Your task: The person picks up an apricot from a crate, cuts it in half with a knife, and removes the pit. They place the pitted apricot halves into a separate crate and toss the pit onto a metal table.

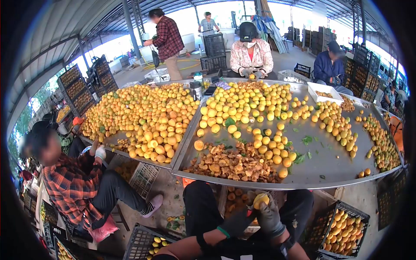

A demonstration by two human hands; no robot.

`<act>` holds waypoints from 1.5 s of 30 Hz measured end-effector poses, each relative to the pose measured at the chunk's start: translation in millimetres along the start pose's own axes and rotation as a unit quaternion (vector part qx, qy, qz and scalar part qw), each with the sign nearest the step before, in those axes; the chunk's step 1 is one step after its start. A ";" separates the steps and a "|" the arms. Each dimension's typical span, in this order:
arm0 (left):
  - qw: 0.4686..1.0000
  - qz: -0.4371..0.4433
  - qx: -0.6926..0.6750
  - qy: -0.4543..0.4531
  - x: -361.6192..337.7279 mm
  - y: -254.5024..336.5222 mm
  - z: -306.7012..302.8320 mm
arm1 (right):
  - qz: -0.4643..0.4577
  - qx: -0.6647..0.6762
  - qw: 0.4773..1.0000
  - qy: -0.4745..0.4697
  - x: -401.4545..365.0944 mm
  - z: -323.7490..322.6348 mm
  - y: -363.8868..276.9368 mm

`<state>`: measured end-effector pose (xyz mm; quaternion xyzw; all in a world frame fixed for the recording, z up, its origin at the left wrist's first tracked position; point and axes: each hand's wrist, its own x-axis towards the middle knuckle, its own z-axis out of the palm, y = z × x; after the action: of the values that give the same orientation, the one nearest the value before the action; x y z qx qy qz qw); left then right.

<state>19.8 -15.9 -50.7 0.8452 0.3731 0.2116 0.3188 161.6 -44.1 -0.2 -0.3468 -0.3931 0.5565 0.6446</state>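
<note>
Just past the table's near edge, over my lap, my right hand [269, 217] in a grey glove is closed around a yellow-orange apricot [261, 200]. My left hand [237, 220], in a dark glove with a green cuff, is closed right beside the fruit. A small red bit [249, 212] shows at its fingers; I cannot make out what it belongs to. Below the hands, a crate [221, 201] between my knees holds apricots, partly hidden by my arms. On the table in front lies a heap of split apricot pieces [229, 164].
Whole apricots [147, 117] cover much of the metal table [320, 162]. A crate of apricots [344, 232] stands at my right, another crate [149, 240] at my left. A person in plaid [71, 186] sits close at left; others work across the table [253, 56].
</note>
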 end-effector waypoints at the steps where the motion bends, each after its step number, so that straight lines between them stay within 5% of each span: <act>1: 0.998 0.009 0.055 -0.006 0.5 9.5 -15.3 | 0.010 -0.008 1.000 -0.028 1.6 -3.6 -1.9; 5: 0.999 -0.030 0.013 0.002 7.7 1.1 -17.4 | 0.004 -0.073 0.994 -0.082 4.9 -23.5 -4.4; 9: 0.994 0.022 -0.104 0.036 7.5 24.2 -10.9 | -0.002 -0.046 0.998 -0.042 -6.7 -18.9 4.4; 12: 0.992 0.093 -0.001 0.086 2.9 13.1 -0.2 | -0.005 0.039 0.999 -0.018 -10.9 -5.4 5.1; 15: 0.998 -0.046 -0.006 0.035 1.2 37.7 -30.1 | 0.005 0.021 0.999 -0.050 -8.0 -18.3 -0.2; 19: 0.998 -0.038 0.041 0.013 -0.9 22.3 -15.9 | 0.028 -0.058 0.996 -0.058 -9.7 -19.3 -6.9; 21: 0.995 0.056 -0.026 0.073 1.8 19.9 -3.7 | -0.024 -0.021 0.998 -0.047 -12.7 -19.3 7.5; 25: 0.991 0.039 0.063 0.110 2.0 19.8 -4.4 | -0.018 0.058 0.998 -0.028 -6.0 -10.2 17.5; 27: 0.996 -0.043 0.027 0.068 8.4 25.4 -21.0 | -0.004 0.091 0.996 -0.019 -0.8 -15.1 15.5; 29: 0.996 -0.029 0.040 0.080 8.4 20.6 -21.1 | 0.008 -0.070 0.997 -0.005 1.0 -11.4 0.3; 31: 0.994 -0.018 0.053 0.091 6.3 17.4 -18.2 | -0.005 -0.093 0.996 0.004 1.1 -16.0 7.1; 37: 0.984 0.031 0.065 0.162 4.4 12.0 -0.3 | 0.064 0.116 0.991 -0.001 -5.9 -15.1 26.2; 39: 0.987 -0.026 0.135 0.084 4.0 7.6 -3.3 | 0.073 0.047 0.996 0.022 -4.1 -18.0 31.2; 43: 0.988 0.001 0.111 0.107 0.4 2.5 -5.6 | 0.035 0.061 0.997 -0.028 -3.7 -13.5 21.0; 45: 0.986 0.006 0.117 0.115 -3.6 4.6 -4.7 | -0.013 -0.070 0.997 -0.010 -5.1 0.2 7.1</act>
<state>17.0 -19.3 -44.6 0.8491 0.4242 0.2639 0.1715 157.9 -48.1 -7.0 -0.3799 -0.4422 0.5227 0.6221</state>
